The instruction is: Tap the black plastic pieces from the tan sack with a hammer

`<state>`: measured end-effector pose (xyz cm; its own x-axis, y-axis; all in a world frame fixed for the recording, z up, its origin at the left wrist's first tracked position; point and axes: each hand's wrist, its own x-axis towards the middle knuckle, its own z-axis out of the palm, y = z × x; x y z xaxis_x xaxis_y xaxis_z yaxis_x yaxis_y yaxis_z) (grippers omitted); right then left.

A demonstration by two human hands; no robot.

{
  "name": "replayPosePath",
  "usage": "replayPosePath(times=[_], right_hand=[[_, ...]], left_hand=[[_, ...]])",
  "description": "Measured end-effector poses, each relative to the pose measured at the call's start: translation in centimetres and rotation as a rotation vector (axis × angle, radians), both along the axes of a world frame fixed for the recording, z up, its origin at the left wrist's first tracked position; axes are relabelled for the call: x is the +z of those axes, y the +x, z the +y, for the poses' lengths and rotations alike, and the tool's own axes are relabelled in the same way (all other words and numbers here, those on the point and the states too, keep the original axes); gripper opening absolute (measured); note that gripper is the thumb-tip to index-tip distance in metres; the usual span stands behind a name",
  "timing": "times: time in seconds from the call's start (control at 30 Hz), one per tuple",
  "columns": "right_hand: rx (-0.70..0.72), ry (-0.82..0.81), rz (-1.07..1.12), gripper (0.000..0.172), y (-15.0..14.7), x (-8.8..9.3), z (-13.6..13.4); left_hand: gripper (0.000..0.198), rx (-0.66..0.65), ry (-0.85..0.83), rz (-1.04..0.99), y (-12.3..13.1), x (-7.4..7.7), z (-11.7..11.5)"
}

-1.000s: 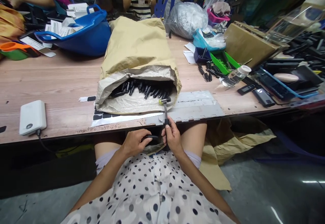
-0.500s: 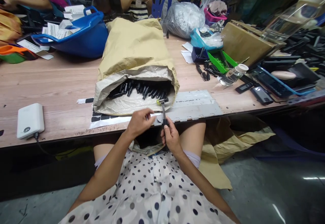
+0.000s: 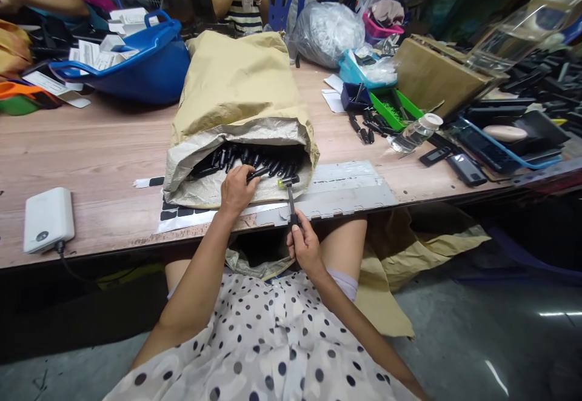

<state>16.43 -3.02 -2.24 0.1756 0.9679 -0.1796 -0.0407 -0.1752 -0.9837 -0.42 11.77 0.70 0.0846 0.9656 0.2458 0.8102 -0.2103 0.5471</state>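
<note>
My right hand (image 3: 304,245) is closed around the black handle of a small hammer (image 3: 291,198). The hammer stands head up, its yellow and black faces in front of the bag's lower lip. My left hand (image 3: 238,189) is at the mouth of a tan woven bag (image 3: 245,74), fingers closed on a slim black part (image 3: 258,173) that sticks out to the right. Several similar black tubular parts (image 3: 222,157) lie inside the bag. Its whitish lining (image 3: 186,177) is folded open towards me.
A white power bank (image 3: 49,219) with a cable sits at the left. Behind it stands a blue basin (image 3: 150,68) holding white boxes. To the right are a green tray (image 3: 395,110), a water bottle (image 3: 416,133) and a cardboard box (image 3: 427,74). Two people sit across the table.
My left hand has moved forward from the table edge to the bag's mouth and closed on a black part. My right hand keeps the hammer in nearly the same place.
</note>
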Motion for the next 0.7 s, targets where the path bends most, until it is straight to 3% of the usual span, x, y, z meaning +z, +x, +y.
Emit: replayPosePath(times=[0.2, 0.47, 0.7], right_hand=[[0.001, 0.04, -0.1, 0.057, 0.4, 0.0, -0.1], [0.004, 0.195, -0.347, 0.049, 1.2, -0.4, -0.6], [0.004, 0.36, -0.514, 0.045, 0.9, 0.6, -0.6]], left_hand=[[0.013, -0.2, -0.068, -0.102, -2.1, -1.1, -1.6], [0.02, -0.219, -0.109, -0.126, -1.8, -1.2, -1.4], [0.017, -0.221, -0.096, -0.109, -1.7, -1.3, -1.1]])
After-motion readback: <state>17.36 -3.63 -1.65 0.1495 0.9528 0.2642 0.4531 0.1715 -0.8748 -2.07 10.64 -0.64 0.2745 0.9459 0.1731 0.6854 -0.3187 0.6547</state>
